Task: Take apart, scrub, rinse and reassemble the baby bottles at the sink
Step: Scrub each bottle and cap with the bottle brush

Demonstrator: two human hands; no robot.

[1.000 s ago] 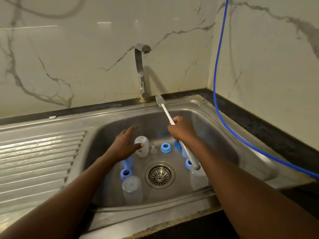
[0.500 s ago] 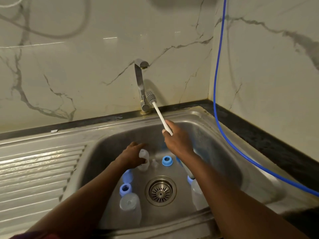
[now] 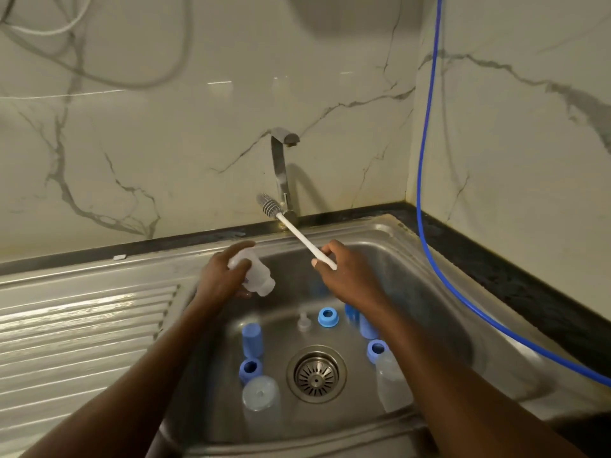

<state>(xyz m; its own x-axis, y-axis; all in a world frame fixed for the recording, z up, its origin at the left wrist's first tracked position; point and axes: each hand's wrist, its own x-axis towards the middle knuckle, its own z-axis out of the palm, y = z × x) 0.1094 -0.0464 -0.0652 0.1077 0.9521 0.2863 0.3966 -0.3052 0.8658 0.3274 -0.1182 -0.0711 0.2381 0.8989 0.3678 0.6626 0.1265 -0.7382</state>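
Observation:
My left hand (image 3: 220,276) grips a clear baby bottle (image 3: 254,276), lifted above the steel sink (image 3: 429,269) with its mouth tilted down to the right. My right hand (image 3: 347,276) holds the white handle of a bottle brush (image 3: 291,228), whose grey bristle head points up-left beside the tap (image 3: 281,166). On the sink floor lie blue collars (image 3: 328,317), (image 3: 250,367), (image 3: 376,349), a blue cap (image 3: 252,338), a clear teat (image 3: 302,322) and two more clear bottles (image 3: 261,408), (image 3: 391,385) around the drain (image 3: 316,374).
A ribbed steel draining board (image 3: 76,328) stretches to the left of the basin. A blue hose (image 3: 426,193) hangs down the right wall and runs over the dark counter (image 3: 529,285). Marble-patterned walls stand close behind and to the right.
My left hand took hold of the clear bottle on the sink floor and raised it out of the basin. My right hand lifted the brush a little; the brush head swung left.

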